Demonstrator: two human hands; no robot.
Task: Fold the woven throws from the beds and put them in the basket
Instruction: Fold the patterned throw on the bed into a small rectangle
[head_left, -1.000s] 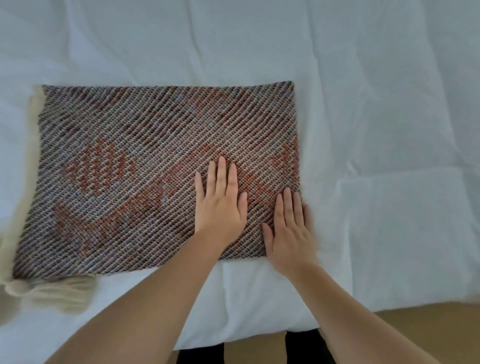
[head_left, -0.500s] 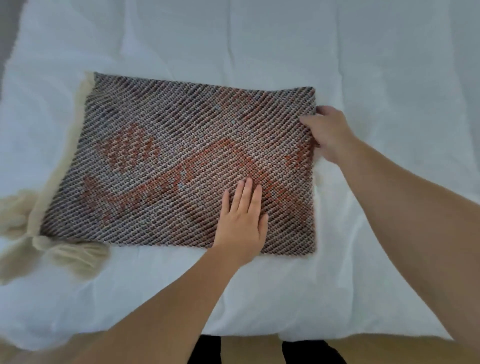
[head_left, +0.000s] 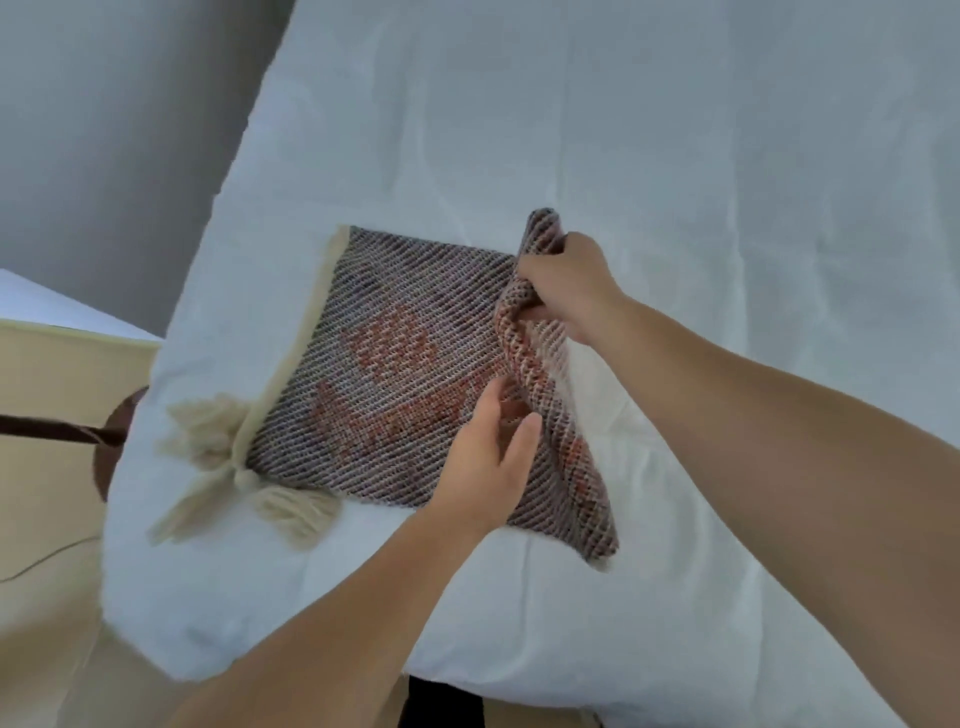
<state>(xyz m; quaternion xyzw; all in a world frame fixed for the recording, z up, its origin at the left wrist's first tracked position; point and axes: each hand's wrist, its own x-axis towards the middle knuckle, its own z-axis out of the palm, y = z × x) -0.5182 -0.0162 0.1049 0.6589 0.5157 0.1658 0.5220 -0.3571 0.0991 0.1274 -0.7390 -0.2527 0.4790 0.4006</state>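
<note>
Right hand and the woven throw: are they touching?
Touching. The head view shows the right hand closed on the lifted right edge of the woven throw, with the fabric bunched in its fingers.

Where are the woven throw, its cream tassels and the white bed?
Brown and orange woven throw (head_left: 395, 374): head view, flat middle of the weave.
Cream yarn tassels (head_left: 208, 431): head view, upper tuft.
White bed (head_left: 675, 156): head view, bare sheet.

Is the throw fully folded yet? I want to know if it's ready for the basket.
Not yet: mid-fold. The right hand grips the woven throw by its raised right edge, the left hand presses its middle, and the rest lies flat on the bed.
</note>
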